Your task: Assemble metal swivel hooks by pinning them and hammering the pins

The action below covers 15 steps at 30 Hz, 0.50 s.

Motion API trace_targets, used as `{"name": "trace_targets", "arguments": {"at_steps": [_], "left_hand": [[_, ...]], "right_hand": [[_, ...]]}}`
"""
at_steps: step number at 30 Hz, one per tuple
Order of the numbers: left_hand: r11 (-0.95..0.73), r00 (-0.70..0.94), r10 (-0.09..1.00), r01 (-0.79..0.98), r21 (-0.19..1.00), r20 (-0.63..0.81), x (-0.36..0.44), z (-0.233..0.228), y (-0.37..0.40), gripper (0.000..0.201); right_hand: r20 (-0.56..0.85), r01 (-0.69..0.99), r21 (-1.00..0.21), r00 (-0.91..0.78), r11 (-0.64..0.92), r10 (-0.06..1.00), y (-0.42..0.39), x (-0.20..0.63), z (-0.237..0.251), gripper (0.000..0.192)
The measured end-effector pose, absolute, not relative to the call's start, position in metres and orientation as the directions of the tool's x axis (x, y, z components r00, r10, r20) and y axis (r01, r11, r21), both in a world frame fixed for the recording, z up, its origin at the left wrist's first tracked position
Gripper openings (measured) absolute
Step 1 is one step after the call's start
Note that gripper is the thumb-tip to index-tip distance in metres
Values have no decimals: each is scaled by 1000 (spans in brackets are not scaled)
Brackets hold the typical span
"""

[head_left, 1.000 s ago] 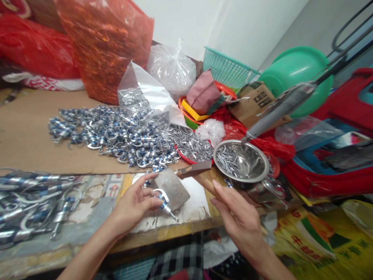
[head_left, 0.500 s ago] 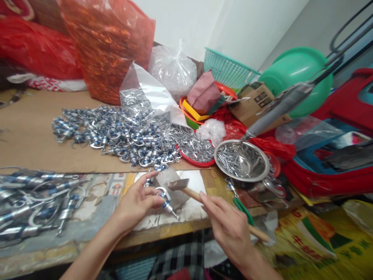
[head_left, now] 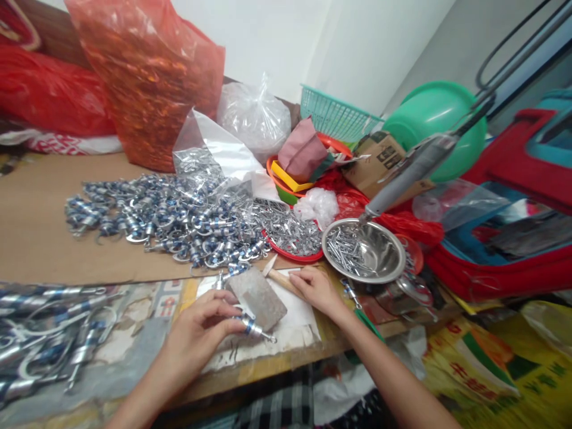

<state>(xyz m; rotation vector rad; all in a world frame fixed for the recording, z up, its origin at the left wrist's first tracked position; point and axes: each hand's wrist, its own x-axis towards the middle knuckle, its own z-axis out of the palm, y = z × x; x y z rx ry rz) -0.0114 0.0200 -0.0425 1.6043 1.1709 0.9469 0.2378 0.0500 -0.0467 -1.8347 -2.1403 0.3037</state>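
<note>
My left hand point(head_left: 203, 325) pinches a silver-and-blue metal hook bolt point(head_left: 252, 329) with a small eye at its end, at the near left edge of a grey block point(head_left: 259, 298). The block lies on a white sheet point(head_left: 301, 322). Beyond the block's right side, my right hand point(head_left: 317, 289) has its fingers closed on the wooden handle of a hammer point(head_left: 281, 280), whose head is low beside the block. Another such bolt point(head_left: 220, 280) stands behind my left fingers, partly hidden.
A heap of hook bolts point(head_left: 174, 220) covers the cardboard point(head_left: 36, 238), with more bolts point(head_left: 49, 333) at near left. A red tray point(head_left: 308, 258) holds small metal pieces. A steel bowl point(head_left: 388, 250) of pins stands to the right under a grey-handled tool point(head_left: 406, 173).
My right hand and the hammer have moved from in front of the block to its far right side, and the hammer is lower. My left hand still holds the bolt. The view has shifted slightly.
</note>
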Motion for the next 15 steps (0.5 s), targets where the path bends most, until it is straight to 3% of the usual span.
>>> {"name": "trace_targets", "arguments": {"at_steps": [4, 9, 15], "left_hand": [[-237, 289, 946, 313, 920, 145, -10, -45, 18, 7], [-225, 328, 939, 347, 910, 108, -8, -39, 17, 9], [-211, 306, 946, 321, 923, 109, -11, -37, 12, 13]], "right_hand": [[182, 967, -247, -21, 67, 983, 102, 238, -47, 32], [138, 990, -144, 9, 11, 990, 143, 238, -49, 24], [215, 989, -144, 14, 18, 977, 124, 239, -33, 21]]}}
